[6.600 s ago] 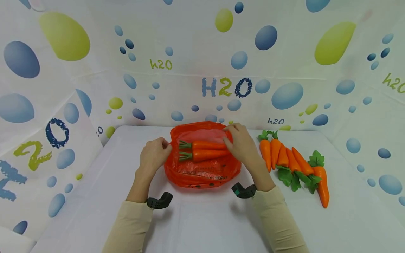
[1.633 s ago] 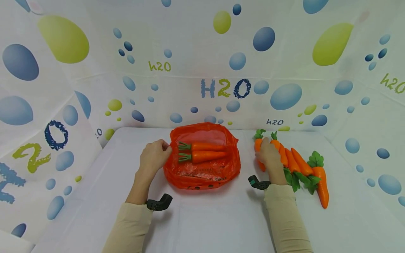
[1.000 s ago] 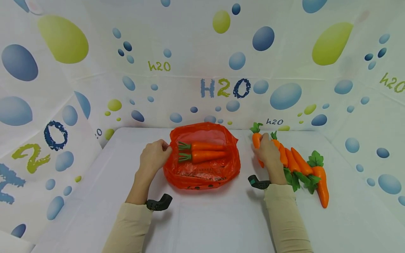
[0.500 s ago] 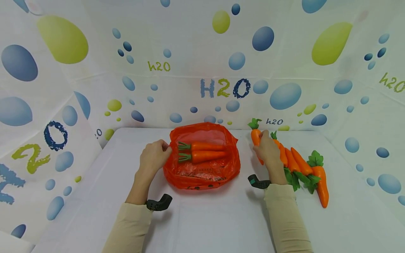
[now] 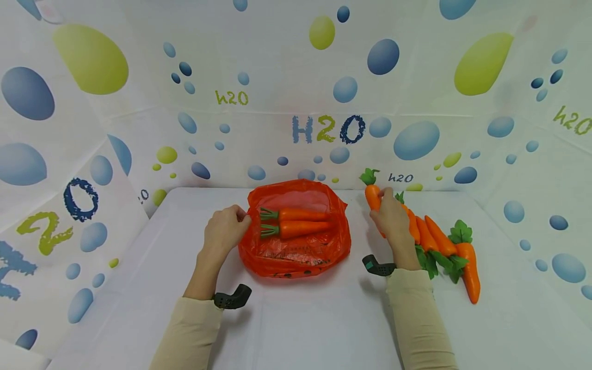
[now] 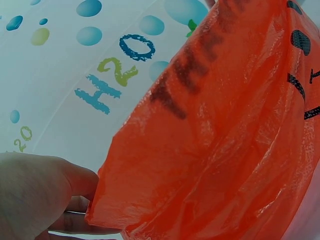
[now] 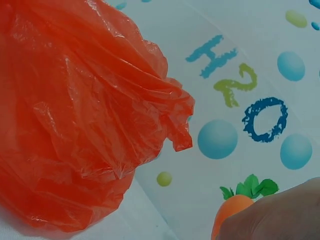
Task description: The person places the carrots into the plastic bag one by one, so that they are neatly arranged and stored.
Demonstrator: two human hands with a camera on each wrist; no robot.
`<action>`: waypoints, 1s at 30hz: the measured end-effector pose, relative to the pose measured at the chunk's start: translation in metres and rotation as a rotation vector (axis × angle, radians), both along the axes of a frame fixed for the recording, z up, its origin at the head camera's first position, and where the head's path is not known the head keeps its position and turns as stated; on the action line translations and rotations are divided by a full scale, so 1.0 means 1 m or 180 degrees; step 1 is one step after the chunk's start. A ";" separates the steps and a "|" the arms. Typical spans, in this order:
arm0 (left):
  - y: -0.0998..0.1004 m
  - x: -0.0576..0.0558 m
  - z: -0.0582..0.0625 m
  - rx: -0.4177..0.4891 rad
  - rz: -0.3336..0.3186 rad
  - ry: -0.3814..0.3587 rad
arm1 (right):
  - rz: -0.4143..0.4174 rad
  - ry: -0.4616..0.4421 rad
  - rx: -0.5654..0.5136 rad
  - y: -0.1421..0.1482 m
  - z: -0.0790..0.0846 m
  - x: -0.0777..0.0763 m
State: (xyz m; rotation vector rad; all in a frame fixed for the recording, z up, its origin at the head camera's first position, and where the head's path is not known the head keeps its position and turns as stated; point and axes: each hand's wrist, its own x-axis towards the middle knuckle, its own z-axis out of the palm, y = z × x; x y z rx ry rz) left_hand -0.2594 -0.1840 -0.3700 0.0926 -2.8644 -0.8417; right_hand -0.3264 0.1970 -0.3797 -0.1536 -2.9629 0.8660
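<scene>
An orange-red plastic bag (image 5: 296,262) stands with its mouth spread in the middle of the table, two carrots (image 5: 305,228) with cut green stems lying inside it. My left hand (image 5: 225,228) pinches the bag's left rim between thumb and fingers; the left wrist view shows the film (image 6: 165,165) caught there. To the right of the bag, my right hand (image 5: 392,218) grips a leafy-topped carrot (image 5: 372,196), whose green top points away from me and whose lower part the hand partly hides. In the right wrist view that carrot (image 7: 235,207) shows at the bottom beside the hand.
Several more carrots (image 5: 446,240) with green leaves lie in a row right of my right hand, the outermost one (image 5: 469,272) pointing toward me. A white cloth covers the table (image 5: 296,329). Behind it hangs a backdrop (image 5: 277,51) printed with coloured drops.
My right hand has gone from the bag's right rim to the row of carrots and taken hold of the leftmost one, whose top has shifted up and left. The left hand has stayed put.
</scene>
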 end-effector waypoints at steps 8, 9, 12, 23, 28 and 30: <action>0.001 0.001 0.001 0.0002 0.0004 -0.0010 | 0.0050 0.0127 -0.0056 -0.001 0.001 0.001; 0.001 0.001 0.001 0.0001 0.0004 -0.0012 | 0.0053 0.0137 -0.0068 -0.001 0.002 0.001; 0.001 0.000 0.000 -0.0006 0.0006 -0.0018 | 0.0068 0.0195 -0.0089 -0.002 0.003 0.002; 0.001 0.000 0.000 -0.0007 0.0022 -0.0016 | 0.0176 0.0777 -0.0175 -0.006 0.010 0.006; 0.001 0.000 -0.001 -0.0021 0.0024 0.0017 | 0.0194 0.0988 -0.0204 -0.009 0.014 0.008; 0.001 0.000 -0.001 -0.0029 0.0020 0.0028 | 0.0195 0.1023 -0.0232 -0.010 0.016 0.009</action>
